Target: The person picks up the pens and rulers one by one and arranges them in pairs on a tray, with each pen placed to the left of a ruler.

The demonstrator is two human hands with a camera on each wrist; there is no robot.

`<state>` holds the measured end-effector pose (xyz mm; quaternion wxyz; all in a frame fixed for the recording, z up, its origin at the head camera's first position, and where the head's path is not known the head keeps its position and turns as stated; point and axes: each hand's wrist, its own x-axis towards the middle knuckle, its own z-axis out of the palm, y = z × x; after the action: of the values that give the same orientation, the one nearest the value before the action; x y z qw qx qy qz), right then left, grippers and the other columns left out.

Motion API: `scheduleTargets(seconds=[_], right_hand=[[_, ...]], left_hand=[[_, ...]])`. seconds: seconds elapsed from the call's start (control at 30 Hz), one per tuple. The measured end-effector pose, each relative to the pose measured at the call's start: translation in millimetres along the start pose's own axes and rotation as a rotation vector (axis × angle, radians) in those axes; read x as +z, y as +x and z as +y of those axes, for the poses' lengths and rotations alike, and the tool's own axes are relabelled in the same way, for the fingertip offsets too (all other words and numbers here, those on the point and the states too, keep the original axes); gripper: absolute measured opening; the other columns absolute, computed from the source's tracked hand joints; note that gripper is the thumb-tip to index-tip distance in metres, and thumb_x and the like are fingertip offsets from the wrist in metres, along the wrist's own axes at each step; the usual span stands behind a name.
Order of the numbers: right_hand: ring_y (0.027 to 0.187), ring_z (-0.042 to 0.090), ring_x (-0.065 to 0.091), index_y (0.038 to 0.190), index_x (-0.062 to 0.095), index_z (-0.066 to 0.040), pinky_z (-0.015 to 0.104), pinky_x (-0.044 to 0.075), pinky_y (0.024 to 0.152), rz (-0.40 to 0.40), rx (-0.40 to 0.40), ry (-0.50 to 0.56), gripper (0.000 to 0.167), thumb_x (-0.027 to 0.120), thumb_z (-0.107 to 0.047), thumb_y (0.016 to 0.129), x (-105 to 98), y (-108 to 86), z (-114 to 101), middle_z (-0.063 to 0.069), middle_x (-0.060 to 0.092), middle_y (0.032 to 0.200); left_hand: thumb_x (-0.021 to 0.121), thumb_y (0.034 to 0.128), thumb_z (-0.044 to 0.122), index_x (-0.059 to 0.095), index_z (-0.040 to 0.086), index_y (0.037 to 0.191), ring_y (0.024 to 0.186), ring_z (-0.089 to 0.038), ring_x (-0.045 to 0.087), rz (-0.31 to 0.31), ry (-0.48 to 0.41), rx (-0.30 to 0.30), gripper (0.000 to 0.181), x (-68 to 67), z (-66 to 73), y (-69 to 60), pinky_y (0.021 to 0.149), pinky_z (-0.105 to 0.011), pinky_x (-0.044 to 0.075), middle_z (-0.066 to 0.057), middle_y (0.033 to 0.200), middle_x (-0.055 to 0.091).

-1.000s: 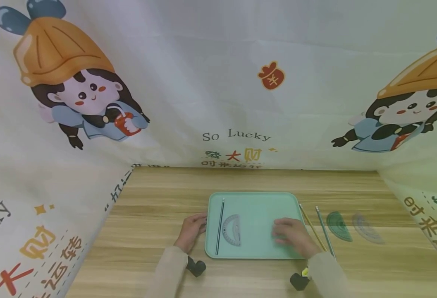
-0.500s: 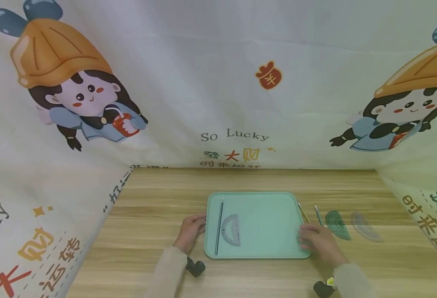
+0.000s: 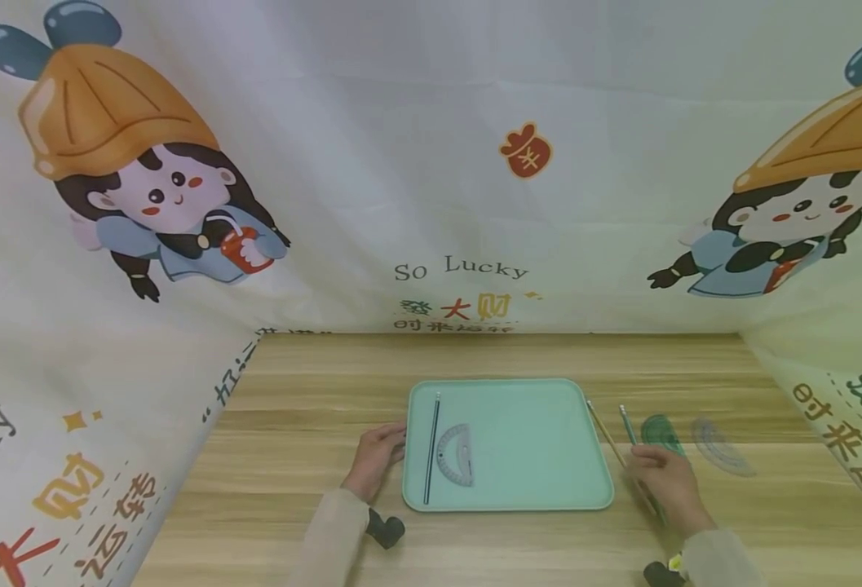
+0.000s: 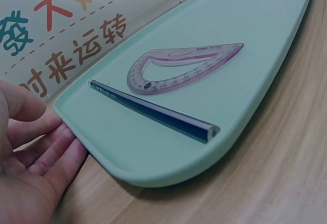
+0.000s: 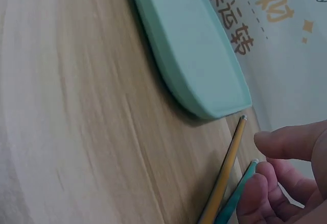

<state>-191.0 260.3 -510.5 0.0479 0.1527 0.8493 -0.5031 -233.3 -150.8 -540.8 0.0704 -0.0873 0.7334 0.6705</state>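
Observation:
A pale green tray [image 3: 526,444] lies on the wooden table, bearing a dark blue pencil [image 3: 432,448] and a clear protractor [image 3: 456,455] on its left part. My left hand [image 3: 375,459] rests at the tray's left rim; in the left wrist view its fingertips [image 4: 64,127] touch that edge while the thumb stands off. Right of the tray, my right hand [image 3: 665,481] hovers over a teal pencil [image 5: 237,196], thumb and fingers apart. A yellow pencil [image 5: 225,168] lies just left of it. The hand covers part of the green protractor [image 3: 661,432] in the head view.
A second clear protractor [image 3: 720,447] lies at the far right of the table [image 3: 313,367]. Printed white cloth [image 3: 342,163] hangs at the back and along both sides.
From above the tray, my right hand has moved right, past the tray's edge and the yellow pencil, to the teal pencil. The left hand stays at the rim.

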Motion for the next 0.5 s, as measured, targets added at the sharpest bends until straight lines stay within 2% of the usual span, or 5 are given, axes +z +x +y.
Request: scheduleTargets(seconds=[0.07,0.17,0.23,0.5], right_hand=[[0.094,0.03,0.061,0.118,0.055,0.009,0.037,0.057,0.081,0.026,-0.017,-0.022,0.043,0.066,-0.011,0.082,0.4,-0.5,0.8,0.025,0.063,0.109],[0.093,0.034,0.062,0.115,0.057,0.01,0.039,0.058,0.08,0.053,-0.059,-0.066,0.041,0.067,-0.008,0.079,1.8,-2.0,-0.2,0.026,0.064,0.106],[0.098,0.038,0.06,0.116,0.056,0.012,0.042,0.057,0.082,0.04,-0.083,-0.089,0.042,0.066,-0.007,0.08,1.8,-3.6,-1.2,0.029,0.062,0.109],[0.1,0.043,0.06,0.116,0.056,0.012,0.055,0.051,0.089,0.058,-0.082,-0.184,0.04,0.065,-0.007,0.081,1.6,-3.5,-0.2,0.028,0.064,0.109]], left_hand=[[0.044,0.0976,0.009,0.053,-0.007,0.128,0.118,-0.033,0.058,0.001,-0.001,-0.004,0.035,-0.1,0.1,-0.1,0.097,-0.03,0.055,-0.026,0.133,0.053],[0.044,0.0975,0.009,0.053,-0.008,0.128,0.119,-0.033,0.058,0.002,-0.007,-0.002,0.036,-0.2,1.0,-0.4,0.097,-0.03,0.055,-0.026,0.134,0.052],[0.045,0.0975,0.009,0.053,-0.007,0.128,0.119,-0.033,0.057,0.002,-0.009,-0.003,0.036,-0.1,1.3,-0.7,0.097,-0.03,0.055,-0.026,0.134,0.052],[0.045,0.0977,0.01,0.053,-0.007,0.127,0.119,-0.033,0.057,-0.002,-0.002,-0.005,0.035,0.4,1.7,-2.3,0.098,-0.031,0.055,-0.026,0.134,0.052]])
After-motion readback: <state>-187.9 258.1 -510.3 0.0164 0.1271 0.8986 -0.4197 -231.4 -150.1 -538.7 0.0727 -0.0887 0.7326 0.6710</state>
